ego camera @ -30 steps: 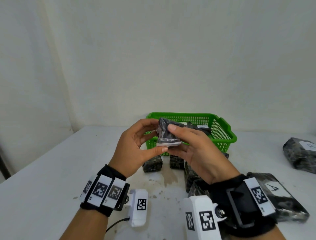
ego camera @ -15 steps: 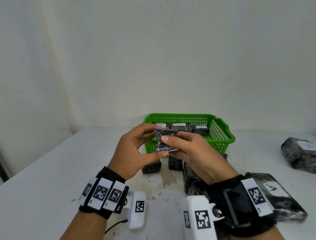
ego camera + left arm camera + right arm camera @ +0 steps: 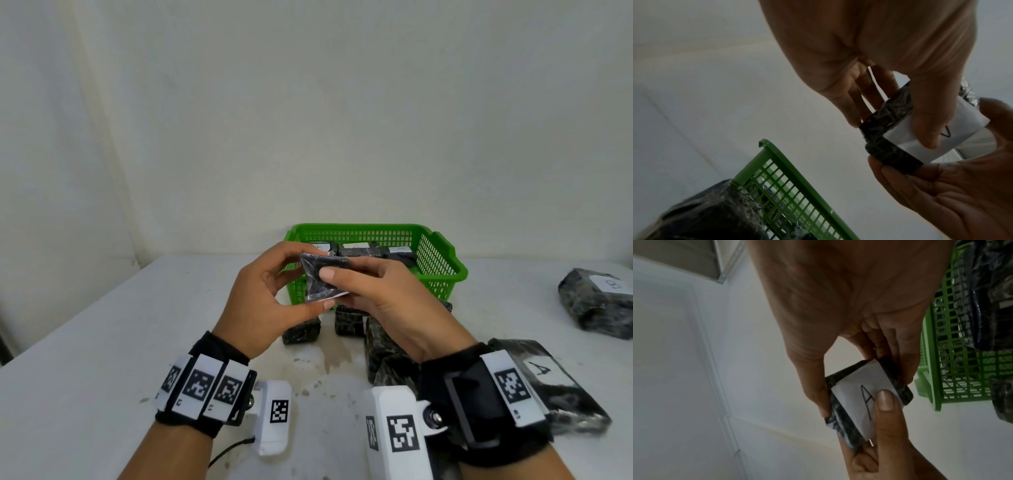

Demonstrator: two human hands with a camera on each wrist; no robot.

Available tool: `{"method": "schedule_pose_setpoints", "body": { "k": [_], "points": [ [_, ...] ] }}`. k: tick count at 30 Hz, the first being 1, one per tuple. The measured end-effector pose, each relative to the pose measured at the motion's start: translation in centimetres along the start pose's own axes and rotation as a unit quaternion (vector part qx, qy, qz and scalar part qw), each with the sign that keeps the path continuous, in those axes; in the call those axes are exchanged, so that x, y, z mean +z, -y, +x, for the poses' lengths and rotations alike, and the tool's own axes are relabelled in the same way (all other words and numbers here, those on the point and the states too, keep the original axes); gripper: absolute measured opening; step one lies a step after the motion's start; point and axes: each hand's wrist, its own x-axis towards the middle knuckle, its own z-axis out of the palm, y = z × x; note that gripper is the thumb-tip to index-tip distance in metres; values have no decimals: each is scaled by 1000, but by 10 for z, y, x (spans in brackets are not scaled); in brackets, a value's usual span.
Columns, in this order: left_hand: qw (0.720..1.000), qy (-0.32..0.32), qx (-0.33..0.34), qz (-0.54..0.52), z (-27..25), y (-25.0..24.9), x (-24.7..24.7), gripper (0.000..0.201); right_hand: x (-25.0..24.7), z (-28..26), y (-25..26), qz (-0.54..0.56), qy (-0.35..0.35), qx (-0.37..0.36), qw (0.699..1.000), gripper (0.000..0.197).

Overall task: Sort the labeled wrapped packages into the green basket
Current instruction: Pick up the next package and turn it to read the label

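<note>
Both hands hold one small black-wrapped package point(image 3: 320, 286) in the air in front of the green basket point(image 3: 442, 260). My left hand point(image 3: 313, 278) pinches it from the left, thumb below and fingers on top. My right hand point(image 3: 337, 287) pinches it from the right, thumb on its dark upper face. In the right wrist view its white label point(image 3: 855, 394) faces down and reads A, with the left thumb point(image 3: 885, 402) on it. The left wrist view shows the same package point(image 3: 879, 129) and the basket rim point(image 3: 787, 170). Several labeled packages point(image 3: 356, 250) lie in the basket.
Black wrapped packages lie on the white table point(image 3: 102, 342) below the hands: two small ones point(image 3: 301, 330) point(image 3: 349, 322) by the basket front and a pile point(image 3: 380, 342). A long package marked A point(image 3: 555, 387) lies under the right wrist. Another labeled one point(image 3: 596, 301) sits far right.
Both hands have turned the small package from nearly upright to a flatter tilt and brought it slightly down and left. Both hands kept hold of it throughout.
</note>
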Motion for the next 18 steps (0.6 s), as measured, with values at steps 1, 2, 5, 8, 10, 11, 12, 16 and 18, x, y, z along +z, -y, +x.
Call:
{"method": "schedule_pose_setpoints", "body": {
  "k": [1,2,5,8,10,11,12,16,18],
  "points": [
    [1000,-1,2,0,0,0,0,55,0,1,0,6,3,1,1000,41],
    [1000,-1,4,0,0,0,-1,55,1,1,-1,10,2,-1,1000,41],
    [1000,5,9,7,1,1,-1,56,4,1,-1,17,8,-2,1000,44],
    [1000,12,19,20,1,1,0,55,4,-1,1,-7,-2,-8,1000,33],
    [1000,14,22,16,0,1,1,54,2,-3,2,-25,-14,-16,999,28],
    [1000,14,24,13,1,0,1,54,1,-4,3,-24,-12,-19,999,29],
    [1000,14,25,10,1,0,1,54,0,-4,3,-17,-3,-19,1000,31],
    [1000,-1,22,-9,1,-1,-5,55,-5,-2,2,35,34,-6,999,37],
    [1000,-3,21,-6,1,-2,-5,54,-6,0,0,14,9,-14,1000,29]
  ]
}}
